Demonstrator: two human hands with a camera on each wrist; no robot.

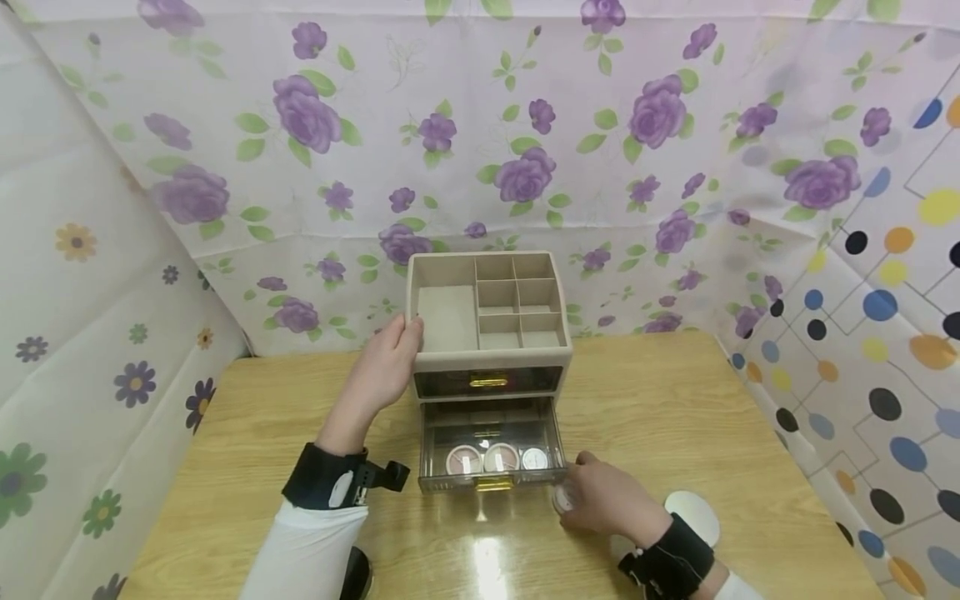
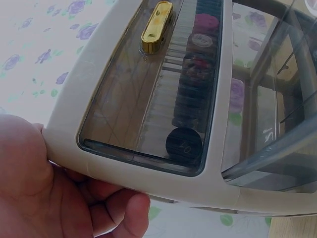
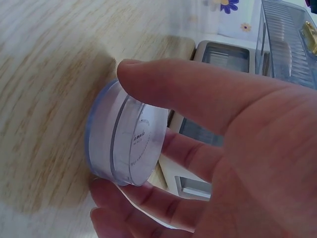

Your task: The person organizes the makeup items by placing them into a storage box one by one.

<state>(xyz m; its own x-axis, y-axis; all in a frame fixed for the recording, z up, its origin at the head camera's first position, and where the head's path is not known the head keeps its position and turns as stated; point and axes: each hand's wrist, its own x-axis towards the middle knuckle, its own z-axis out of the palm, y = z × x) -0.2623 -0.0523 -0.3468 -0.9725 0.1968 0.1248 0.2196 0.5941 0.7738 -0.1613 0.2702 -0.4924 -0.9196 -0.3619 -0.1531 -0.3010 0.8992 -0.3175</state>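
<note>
A beige cosmetics organizer stands on the table, its lower clear drawer pulled out. Three round cosmetic cases, such as the pink-topped one, sit along that drawer's front. My left hand grips the organizer's left side, thumb at the top rim. In the left wrist view, the fingers of that hand bend along the side wall, beside the upper drawer with its gold handle. Low by the open drawer's front right corner, my right hand holds a round clear-rimmed case between thumb and fingers, tilted on edge.
A white round disc lies on the wooden table to the right, beside my right wrist. Several small round items, including a dark one, show behind the upper drawer's front. Flowered cloth hangs behind the table.
</note>
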